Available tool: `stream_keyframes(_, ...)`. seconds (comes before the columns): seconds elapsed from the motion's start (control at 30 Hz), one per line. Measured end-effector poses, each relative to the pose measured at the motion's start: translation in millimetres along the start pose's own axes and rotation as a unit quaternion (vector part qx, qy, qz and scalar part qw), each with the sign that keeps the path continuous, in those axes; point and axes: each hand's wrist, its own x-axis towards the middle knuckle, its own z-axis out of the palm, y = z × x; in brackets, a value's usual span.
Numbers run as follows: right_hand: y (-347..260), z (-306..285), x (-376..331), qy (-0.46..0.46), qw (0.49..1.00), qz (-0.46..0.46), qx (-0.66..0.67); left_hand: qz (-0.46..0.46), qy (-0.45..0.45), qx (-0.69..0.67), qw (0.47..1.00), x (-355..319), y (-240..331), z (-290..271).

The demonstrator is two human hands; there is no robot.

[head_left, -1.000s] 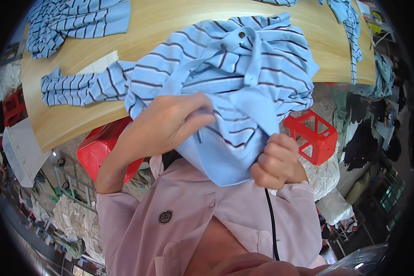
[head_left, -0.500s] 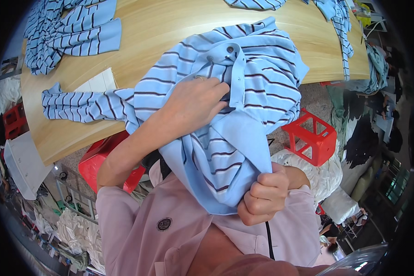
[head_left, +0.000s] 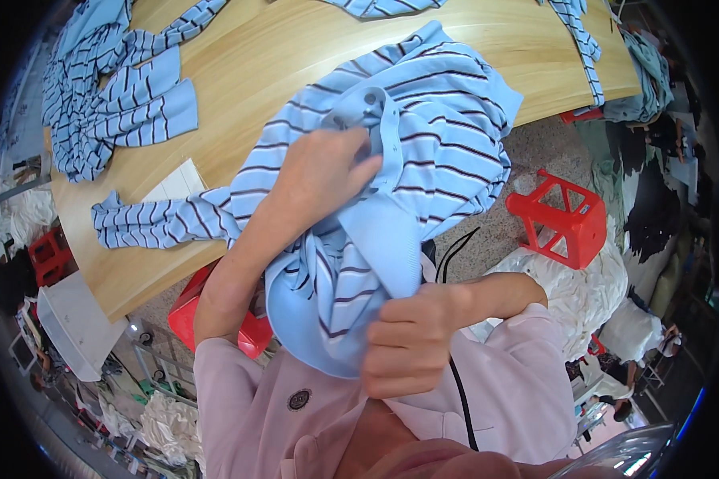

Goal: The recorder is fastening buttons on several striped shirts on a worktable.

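A light blue knit shirt [head_left: 455, 152] with dark and white stripes lies bunched over the table's near edge, its lower part pulled toward my chest. My left hand [head_left: 323, 176] reaches into the opening by the buttoned placket [head_left: 389, 136]; its fingers curl into the cloth, their tips hidden, thumb along the placket. Near my chest my right hand [head_left: 407, 343] is closed in a fist on the plain blue ribbed edge [head_left: 307, 339], slightly blurred. One striped sleeve [head_left: 164, 222] stretches to the left on the table.
More striped knit pieces lie on the wooden table [head_left: 240, 88], including a pile [head_left: 88, 112] at far left. A white card [head_left: 176, 182] sits by the sleeve. Red stools [head_left: 563, 219] stand on both sides below the table; white cloth bundles [head_left: 579, 295] lie at right.
My right hand has moved left and slightly up with the ribbed edge in its grip. My left hand stays at the placket, shifted a little left. The view has turned slightly.
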Motion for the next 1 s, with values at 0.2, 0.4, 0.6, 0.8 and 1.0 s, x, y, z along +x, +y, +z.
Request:
stream_keyframes(0.2, -7, 69, 10, -0.012, 0.982, 0.107, 0.155, -0.048, 0.036, -0.266, 0.962, -10, -7, 19)
stream_keyframes(0.4, -8, 112, 19, -0.033, 0.969, 0.095, 0.224, -0.041, -0.074, -0.449, 0.890, -15, -8, 11)
stream_keyframes(0.6, -5, 114, 23, -0.010, 0.965, 0.100, 0.242, -0.035, -0.052, -0.554, 0.830, -31, -32, 17)
stream_keyframes(0.8, 11, 70, 41, -0.013, 0.994, 0.065, 0.085, 0.034, -0.275, -0.308, 0.910, -48, -45, 3)
stream_keyframes(1.0, 52, 5, 72, 0.067, 0.995, 0.075, -0.007, -0.247, -0.143, -0.513, 0.810, -100, 2, -43)
